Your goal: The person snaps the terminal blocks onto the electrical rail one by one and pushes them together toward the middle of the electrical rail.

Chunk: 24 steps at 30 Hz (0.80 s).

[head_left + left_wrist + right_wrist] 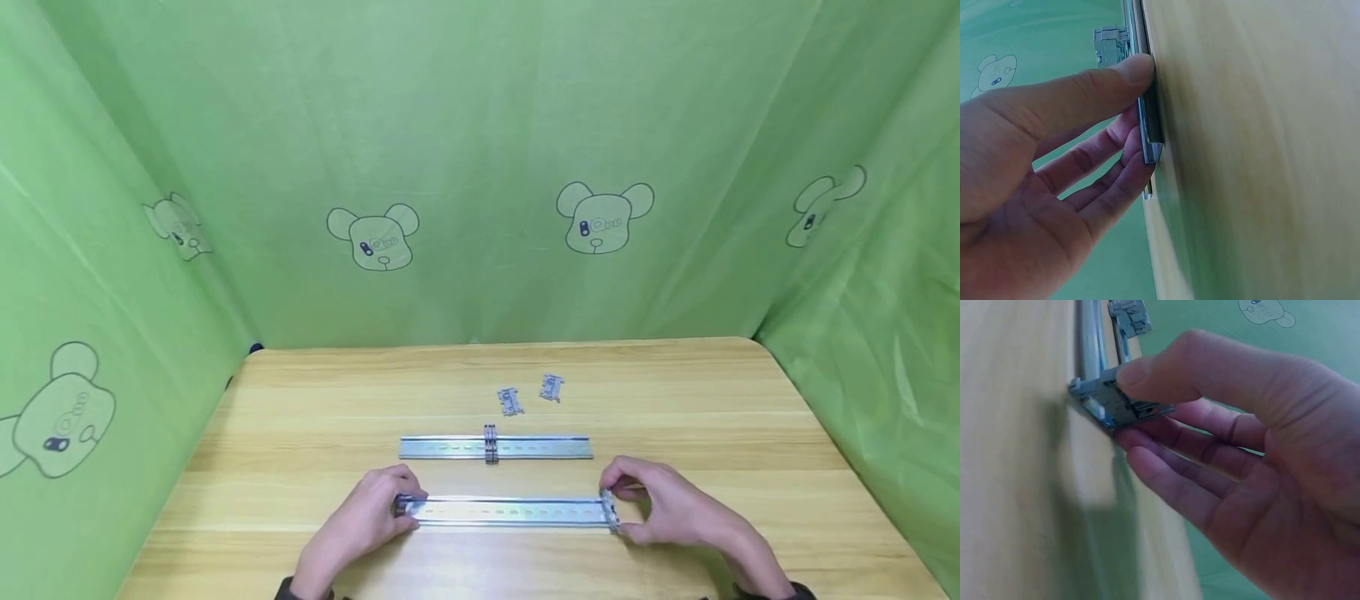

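silvery nearer rail [513, 512] gleams, slotted along its middle

Near-black left sleeve [288, 591] and equally dark right sleeve [797, 592], only their cuff ends visible.

slotted silver rail [510, 512] | laid left-to-right | grey notched clip [611, 511] | on edge across rail's right end

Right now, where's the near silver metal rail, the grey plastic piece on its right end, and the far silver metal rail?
Near silver metal rail [510, 512]: head view, middle of its slotted face.
Grey plastic piece [1113, 400]: right wrist view, its broad side.
Far silver metal rail [540, 448]: head view, its right half.
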### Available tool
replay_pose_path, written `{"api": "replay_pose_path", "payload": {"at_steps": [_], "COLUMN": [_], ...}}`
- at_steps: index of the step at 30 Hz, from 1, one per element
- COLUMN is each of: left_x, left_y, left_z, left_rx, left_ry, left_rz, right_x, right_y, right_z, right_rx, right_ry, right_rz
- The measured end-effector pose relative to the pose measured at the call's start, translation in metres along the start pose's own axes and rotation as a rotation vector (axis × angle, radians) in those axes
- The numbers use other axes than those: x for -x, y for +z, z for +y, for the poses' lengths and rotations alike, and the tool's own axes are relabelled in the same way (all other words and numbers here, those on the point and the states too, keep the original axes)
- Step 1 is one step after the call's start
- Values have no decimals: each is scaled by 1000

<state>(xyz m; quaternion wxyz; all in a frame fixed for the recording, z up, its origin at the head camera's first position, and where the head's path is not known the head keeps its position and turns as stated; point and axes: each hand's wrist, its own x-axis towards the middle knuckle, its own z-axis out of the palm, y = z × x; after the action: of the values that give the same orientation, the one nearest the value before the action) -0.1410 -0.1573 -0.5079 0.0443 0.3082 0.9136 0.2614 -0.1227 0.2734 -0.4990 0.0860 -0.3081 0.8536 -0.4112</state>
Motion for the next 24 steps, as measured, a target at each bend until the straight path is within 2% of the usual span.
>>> {"api": "replay_pose_path", "payload": {"at_steps": [6, 14, 24], "left_x": [0, -1, -1], "left_y": [1, 0, -2], "left_z": [-1, -1, 0], "left_rx": [16, 20, 23], "left_ry": [-8, -8, -13], "left_rz": [-6, -9, -19], "right_x": [-11, -24, -46], "right_y": [14, 31, 51], "right_z": [-4, -15, -26], "right_rx": [-28, 93, 107], "right_ry": [-26, 8, 3], "right_rz": [29, 83, 65]}}
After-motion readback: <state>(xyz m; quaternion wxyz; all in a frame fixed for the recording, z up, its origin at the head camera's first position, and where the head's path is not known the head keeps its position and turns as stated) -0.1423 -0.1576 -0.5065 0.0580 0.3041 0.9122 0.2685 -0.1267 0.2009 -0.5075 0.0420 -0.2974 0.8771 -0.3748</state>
